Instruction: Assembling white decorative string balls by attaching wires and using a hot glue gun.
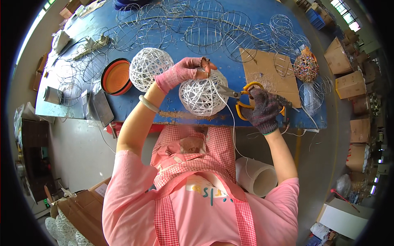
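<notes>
My left hand (183,73), in a pink fingerless glove, rests on top of a white string-wound ball (202,95) and pinches its cord near the top. My right hand (264,110), in a dark knit glove, grips yellow-handled scissors (245,95) whose blades point left at the white cord (230,110) beside the ball. The cord runs down toward a white spool (256,177) by my lap. A second finished white string ball (150,68) lies on the blue table (246,12) just left of my left hand.
Several bare wire ball frames (204,36) cover the table's far side. An orange bowl (117,77) sits left, a cardboard sheet (269,74) and a multicoloured ball (306,68) right. Cardboard boxes (349,85) line the floor at right; more white balls (61,229) sit lower left.
</notes>
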Demonstrator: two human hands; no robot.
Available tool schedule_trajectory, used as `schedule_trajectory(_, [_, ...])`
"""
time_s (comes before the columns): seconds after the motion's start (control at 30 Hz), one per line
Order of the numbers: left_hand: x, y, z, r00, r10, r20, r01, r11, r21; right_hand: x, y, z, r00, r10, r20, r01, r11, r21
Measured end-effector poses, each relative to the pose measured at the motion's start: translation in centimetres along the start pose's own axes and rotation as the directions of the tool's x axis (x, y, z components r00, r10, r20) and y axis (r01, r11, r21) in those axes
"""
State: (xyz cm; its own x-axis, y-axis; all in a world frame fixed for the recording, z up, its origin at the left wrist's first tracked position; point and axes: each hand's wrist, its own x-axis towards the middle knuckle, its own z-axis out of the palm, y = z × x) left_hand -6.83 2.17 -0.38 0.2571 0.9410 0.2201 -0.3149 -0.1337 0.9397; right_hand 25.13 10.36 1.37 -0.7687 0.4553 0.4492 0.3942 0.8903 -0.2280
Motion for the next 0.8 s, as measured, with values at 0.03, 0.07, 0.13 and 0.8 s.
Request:
schedule_trajectory(0.03, [0.0,0.1,0.1,1.0,-0.002,0.001,0.002,1.0,0.001,0.3,-0.2,0.1,0.999,-0.029,-0.021,0.028,1.0,-0.001])
schedule_trajectory(0.07, [0.0,0.3,0.2,1.0,-0.009,-0.001,0.009,1.0,-0.002,0.5,-0.4,0.3,0.997,-0.058,-0.041,0.058,0.998,-0.002])
schedule_trajectory(0.13, [0.2,0.4,0.4,1.0,-0.018,0.004,0.018,1.0,-0.002,0.7,-0.3,0.6,0.998,-0.05,-0.035,0.05,0.999,-0.011])
schedule_trajectory(0.8, [-0.3,2.4,1.3,0.993,-0.053,-0.108,0.073,0.98,0.184,-2.7,3.2,2.6,0.895,0.414,0.165,-0.376,0.9,-0.222])
